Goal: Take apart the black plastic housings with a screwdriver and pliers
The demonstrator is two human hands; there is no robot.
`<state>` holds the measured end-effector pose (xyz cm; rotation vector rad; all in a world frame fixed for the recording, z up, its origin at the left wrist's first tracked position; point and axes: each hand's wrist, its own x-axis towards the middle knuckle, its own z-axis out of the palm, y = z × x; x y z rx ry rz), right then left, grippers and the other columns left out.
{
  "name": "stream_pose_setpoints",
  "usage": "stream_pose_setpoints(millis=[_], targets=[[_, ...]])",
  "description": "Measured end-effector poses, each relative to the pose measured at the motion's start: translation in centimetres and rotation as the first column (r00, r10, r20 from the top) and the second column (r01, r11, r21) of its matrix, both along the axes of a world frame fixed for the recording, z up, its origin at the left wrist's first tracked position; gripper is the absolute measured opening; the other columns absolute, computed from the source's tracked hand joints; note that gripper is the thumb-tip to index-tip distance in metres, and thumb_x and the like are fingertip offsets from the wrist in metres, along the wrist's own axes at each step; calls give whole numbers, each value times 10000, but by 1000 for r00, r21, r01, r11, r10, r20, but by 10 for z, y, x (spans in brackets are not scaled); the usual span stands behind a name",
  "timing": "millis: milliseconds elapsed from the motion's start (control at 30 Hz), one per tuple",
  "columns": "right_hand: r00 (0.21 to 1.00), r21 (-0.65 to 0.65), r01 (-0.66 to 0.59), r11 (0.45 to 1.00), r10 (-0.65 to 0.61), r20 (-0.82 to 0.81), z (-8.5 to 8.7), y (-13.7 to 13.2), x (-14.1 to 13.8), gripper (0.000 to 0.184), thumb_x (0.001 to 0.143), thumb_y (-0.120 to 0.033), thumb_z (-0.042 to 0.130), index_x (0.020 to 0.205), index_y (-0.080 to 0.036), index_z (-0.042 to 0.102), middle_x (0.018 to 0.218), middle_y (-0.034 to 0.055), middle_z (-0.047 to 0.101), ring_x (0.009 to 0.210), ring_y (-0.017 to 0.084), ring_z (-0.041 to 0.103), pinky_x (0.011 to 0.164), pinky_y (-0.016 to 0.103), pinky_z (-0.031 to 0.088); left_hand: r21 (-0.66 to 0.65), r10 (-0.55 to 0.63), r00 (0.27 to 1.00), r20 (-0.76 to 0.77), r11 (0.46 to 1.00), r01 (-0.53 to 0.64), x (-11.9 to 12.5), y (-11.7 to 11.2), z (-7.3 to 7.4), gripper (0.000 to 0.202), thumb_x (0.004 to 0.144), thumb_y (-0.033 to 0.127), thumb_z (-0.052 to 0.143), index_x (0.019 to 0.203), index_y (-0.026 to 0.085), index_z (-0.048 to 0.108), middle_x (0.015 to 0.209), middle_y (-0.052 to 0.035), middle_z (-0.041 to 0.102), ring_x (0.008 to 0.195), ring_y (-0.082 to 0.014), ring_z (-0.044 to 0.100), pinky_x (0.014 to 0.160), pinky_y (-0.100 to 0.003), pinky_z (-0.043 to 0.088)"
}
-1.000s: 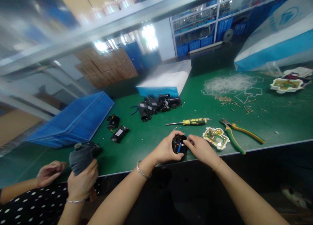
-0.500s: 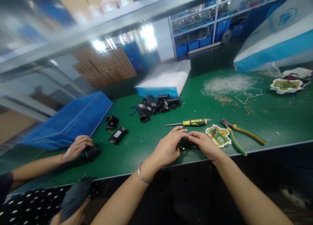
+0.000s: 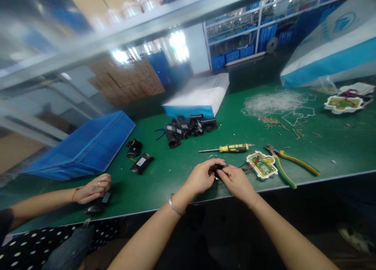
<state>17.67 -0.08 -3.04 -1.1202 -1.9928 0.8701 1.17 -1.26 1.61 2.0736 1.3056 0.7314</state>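
Observation:
My left hand (image 3: 202, 177) and my right hand (image 3: 236, 182) meet near the front edge of the green table (image 3: 337, 144), both closed on a small black part (image 3: 215, 169) with wires between the fingertips. Most of that part is hidden by my fingers. Red and dark wires run from it toward a white-rimmed circuit board (image 3: 262, 164) lying just to the right. A yellow-handled screwdriver (image 3: 230, 148) lies just beyond my hands.
Green-and-yellow pliers (image 3: 286, 162) lie right of the board. A pile of black parts (image 3: 188, 127), two loose black parts (image 3: 138, 154), a blue crate (image 3: 85, 146), scattered screws (image 3: 282, 125) and white bags are farther back. A co-worker's hand (image 3: 92, 188) rests on a black part at left.
My hands lowered the black part to the table and closed over it, fingers pinching at its wires. The co-worker put down the grey tool and reached onto the table for a black part.

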Motion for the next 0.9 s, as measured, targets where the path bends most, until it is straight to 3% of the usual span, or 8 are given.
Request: stream_pose_setpoints(millis=[100, 233, 300, 467, 600, 733, 900], targets=[[1000, 37, -11, 999, 11, -16, -1, -8, 0, 379, 947, -309, 410, 597, -203, 509, 634, 17, 514, 668, 166, 505, 658, 287, 347, -22, -16, 999, 31, 1000, 17, 0, 4, -1, 554, 703, -31, 422, 1140, 247, 619, 1226, 8, 640, 1175, -153, 570, 1077, -334, 413], [996, 59, -69, 996, 72, -55, 2, -29, 1, 411, 938, -346, 448, 554, -206, 405, 651, 7, 483, 699, 155, 514, 667, 263, 378, -37, 146, 988, 56, 989, -144, -3, 12, -1, 532, 715, -3, 469, 1170, 239, 601, 1213, -5, 644, 1141, -179, 590, 1050, -366, 442], [996, 49, -24, 999, 28, -81, 2, -36, 3, 403, 959, -365, 408, 588, -210, 399, 682, 10, 494, 720, 154, 526, 679, 259, 397, -43, 168, 985, 47, 985, -166, -5, 15, -2, 508, 731, 22, 497, 1176, 247, 599, 1214, -4, 644, 1139, -186, 591, 1052, -374, 441], [980, -11, 168, 986, -169, -108, -4, -26, 9, 335, 1009, -345, 213, 805, -217, 447, 731, 10, 554, 698, 149, 581, 661, 250, 450, -20, 136, 990, 42, 991, -135, -3, 13, -4, 472, 757, 53, 516, 1170, 264, 604, 1245, 9, 630, 1195, -184, 557, 1095, -385, 395], [968, 17, 252, 968, -252, -14, -1, -16, 5, 197, 952, -316, 394, 1065, -182, 483, 956, 87, 621, 802, 187, 625, 747, 301, 478, 5, 199, 978, 64, 980, -199, -3, 11, -8, 423, 788, 87, 511, 1166, 252, 607, 1236, -5, 631, 1180, -185, 564, 1087, -399, 400], [939, 67, 285, 956, -293, 182, 3, -16, -8, 134, 875, -282, 521, 885, -166, 587, 846, 137, 651, 766, 245, 633, 710, 347, 451, 64, 177, 982, 65, 981, -182, -4, 7, -8, 380, 834, 109, 491, 1167, 250, 609, 1260, -8, 620, 1200, -165, 550, 1086, -372, 401], [910, 113, 234, 966, -259, 325, 5, -18, -12, 334, 894, -408, 513, 678, -177, 621, 649, 143, 661, 622, 247, 633, 607, 324, 381, 139, 112, 994, 14, 984, -113, -2, 2, -7, 344, 894, 144, 450, 1168, 271, 612, 1262, 13, 620, 1208, -136, 540, 1077, -346, 414]])
